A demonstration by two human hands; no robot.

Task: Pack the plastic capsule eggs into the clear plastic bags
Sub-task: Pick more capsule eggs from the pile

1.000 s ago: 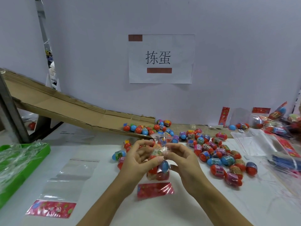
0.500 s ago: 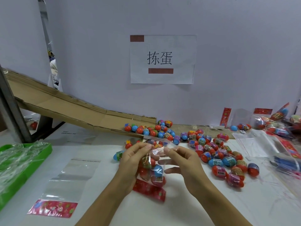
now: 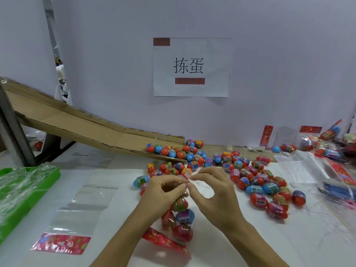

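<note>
My left hand grips the gathered neck of a clear plastic bag that holds several red and blue capsule eggs; its red printed header trails on the table below. My right hand pinches the bag's top right beside the left fingertips. The bag hangs between both hands, just above the white table. Loose capsule eggs lie scattered behind and to the right of my hands. An empty clear bag with a red header lies flat at the left.
A cardboard ramp slopes down from the left to more eggs at its foot. A green tray with clear plastic sits at the left edge. Packed bags and flat empty bags pile at the right. A paper sign hangs on the wall.
The filled bag dropped lower and now hangs upright from its top. Both hands drew together, pinching the bag's neck, which looks gathered tighter than before.
</note>
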